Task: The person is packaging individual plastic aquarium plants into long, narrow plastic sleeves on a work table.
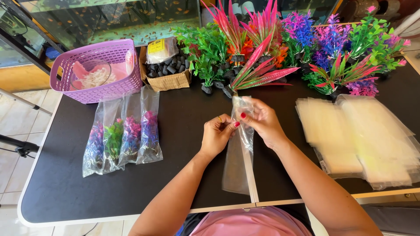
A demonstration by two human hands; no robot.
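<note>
Head view: clear plastic bag (238, 153) pinched at its far mouth.
Left hand (216, 135) and right hand (262, 122) fingers closed on it; long axis near-far, over black table (183, 113).

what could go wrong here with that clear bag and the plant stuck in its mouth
The red-green plastic plant enters the clear bag at a slant; its stiff leaves may snag or tear the film. Both the left hand and right hand pinch only the rim, so it might slip. The plant row behind could topple.
</note>
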